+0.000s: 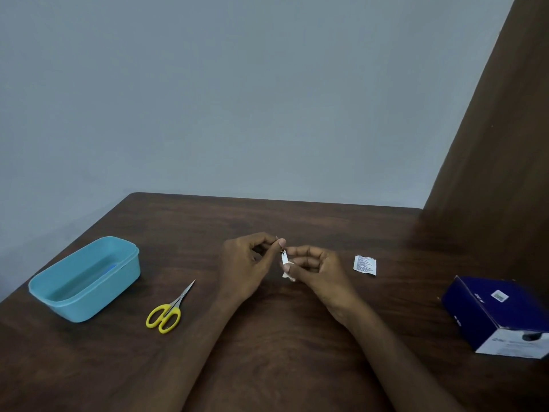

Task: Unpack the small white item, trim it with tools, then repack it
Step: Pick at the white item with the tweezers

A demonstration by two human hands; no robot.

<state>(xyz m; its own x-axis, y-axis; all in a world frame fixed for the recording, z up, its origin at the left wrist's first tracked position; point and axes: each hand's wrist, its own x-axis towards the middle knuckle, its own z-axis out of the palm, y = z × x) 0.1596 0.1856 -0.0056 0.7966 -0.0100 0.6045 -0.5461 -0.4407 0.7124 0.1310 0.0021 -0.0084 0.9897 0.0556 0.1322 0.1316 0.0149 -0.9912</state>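
We hold the small white item (285,264) up over the middle of the surface (267,337), our left hand (248,264) pinching its top and our right hand (312,267) pinching its lower end, likely so we can pull it open. The yellow scissors (169,307) wait near our left arm, the blue tub (86,278) sits farther left, and a white wrapper (364,264) and dark blue box (499,316) lie to our right. The surface is dark wood, with a plain grey wall (237,99) behind.

Open worktop (267,367) at centre, things at the edges.
Blue tub (86,278) and scissors (169,307) block the left; white packet (364,264) and dark blue box (502,316) stand on the right.
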